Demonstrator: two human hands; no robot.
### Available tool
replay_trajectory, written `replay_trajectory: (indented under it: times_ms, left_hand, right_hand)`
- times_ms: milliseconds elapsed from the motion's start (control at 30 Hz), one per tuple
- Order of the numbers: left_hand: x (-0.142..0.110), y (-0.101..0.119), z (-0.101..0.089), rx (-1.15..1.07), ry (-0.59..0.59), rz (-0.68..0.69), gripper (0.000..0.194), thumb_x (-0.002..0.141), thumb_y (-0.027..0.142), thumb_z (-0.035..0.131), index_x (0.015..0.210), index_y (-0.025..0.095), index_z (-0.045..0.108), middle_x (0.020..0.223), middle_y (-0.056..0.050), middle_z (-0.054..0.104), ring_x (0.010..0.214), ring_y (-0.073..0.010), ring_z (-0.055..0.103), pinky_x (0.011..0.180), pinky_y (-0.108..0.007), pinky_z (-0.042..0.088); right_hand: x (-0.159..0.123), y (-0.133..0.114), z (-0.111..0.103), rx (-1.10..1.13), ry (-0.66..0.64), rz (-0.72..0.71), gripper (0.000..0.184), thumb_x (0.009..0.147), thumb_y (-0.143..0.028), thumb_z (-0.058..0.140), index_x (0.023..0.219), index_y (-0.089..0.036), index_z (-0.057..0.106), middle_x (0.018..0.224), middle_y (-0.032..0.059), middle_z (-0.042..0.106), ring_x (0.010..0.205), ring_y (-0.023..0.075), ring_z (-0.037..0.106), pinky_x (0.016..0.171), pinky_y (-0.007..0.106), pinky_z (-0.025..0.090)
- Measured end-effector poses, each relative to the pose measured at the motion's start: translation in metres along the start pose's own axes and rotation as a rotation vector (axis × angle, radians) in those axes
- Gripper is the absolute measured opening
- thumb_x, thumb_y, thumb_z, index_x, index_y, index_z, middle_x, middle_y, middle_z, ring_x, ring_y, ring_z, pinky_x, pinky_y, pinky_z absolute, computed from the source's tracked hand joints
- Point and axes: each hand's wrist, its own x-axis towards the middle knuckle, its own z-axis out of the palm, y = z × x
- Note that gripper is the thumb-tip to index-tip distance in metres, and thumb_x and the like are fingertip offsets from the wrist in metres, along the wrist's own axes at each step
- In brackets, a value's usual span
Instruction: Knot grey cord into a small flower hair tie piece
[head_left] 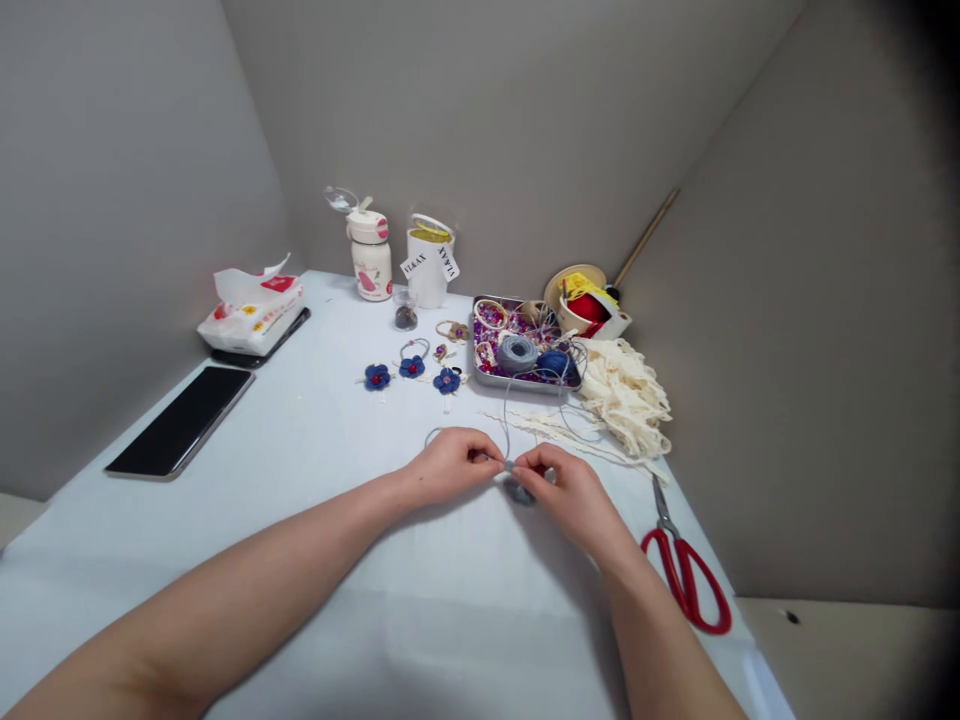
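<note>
My left hand [454, 465] and my right hand [570, 492] meet over the white-covered table [300, 480], and each pinches a thin grey cord [508, 438] between its fingertips. A loop of the cord curves out past my left hand, and another length rises toward the metal tin [525, 388]. Just below my right fingers lies a small grey bunch of cord [519, 492], partly hidden by that hand. The tin holds a grey yarn ball [517, 353], a blue yarn ball [553, 364] and mixed beads.
Several small blue crocheted flowers [411, 366] lie beyond my hands. Red-handled scissors [685, 575] and cream lace trim [626, 395] are to the right. A phone [180, 420], a tissue packet [251, 315], a bottle [371, 255] and a red ribbon roll [589, 308] stand farther off.
</note>
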Motion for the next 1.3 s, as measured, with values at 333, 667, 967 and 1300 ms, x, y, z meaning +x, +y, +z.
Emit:
replay_trajectory:
  times_ms: [333, 667, 967, 1300]
  left_hand:
    - [-0.002, 0.011, 0.008, -0.426, 0.245, -0.061, 0.017, 0.073, 0.031, 0.068, 0.076, 0.014, 0.070, 0.079, -0.004, 0.068, 0.075, -0.0148, 0.058, 0.074, -0.027, 0.043]
    - [-0.004, 0.014, 0.013, -0.399, 0.229, -0.085, 0.016, 0.072, 0.030, 0.067, 0.075, 0.014, 0.068, 0.075, -0.003, 0.065, 0.071, -0.0139, 0.055, 0.070, -0.026, 0.041]
    - [-0.005, 0.009, 0.009, -0.138, 0.193, -0.030, 0.019, 0.075, 0.033, 0.065, 0.079, 0.015, 0.070, 0.061, 0.002, 0.054, 0.058, -0.0107, 0.043, 0.057, -0.024, 0.034]
    - [-0.004, 0.011, 0.005, -0.061, 0.110, -0.073, 0.018, 0.073, 0.031, 0.063, 0.078, 0.016, 0.071, 0.055, 0.004, 0.046, 0.055, -0.0102, 0.039, 0.054, -0.023, 0.031]
  right_hand:
    - [0.002, -0.001, 0.024, 0.541, 0.208, 0.164, 0.025, 0.071, -0.039, 0.073, 0.085, -0.019, 0.071, 0.087, 0.0045, 0.070, 0.080, 0.0187, 0.061, 0.073, 0.031, 0.046]
    - [0.002, 0.000, 0.030, 0.561, 0.268, 0.122, 0.025, 0.072, -0.041, 0.073, 0.081, -0.018, 0.068, 0.078, 0.0022, 0.065, 0.070, 0.0156, 0.056, 0.062, 0.027, 0.043]
    - [0.002, -0.005, 0.014, 0.316, 0.195, 0.043, 0.021, 0.078, -0.039, 0.064, 0.076, -0.018, 0.064, 0.075, 0.0015, 0.062, 0.072, 0.0161, 0.054, 0.069, 0.028, 0.042]
    - [0.002, -0.001, 0.004, 0.080, 0.093, 0.004, 0.020, 0.080, -0.037, 0.059, 0.075, -0.018, 0.064, 0.074, 0.0022, 0.062, 0.069, 0.0163, 0.054, 0.065, 0.028, 0.040]
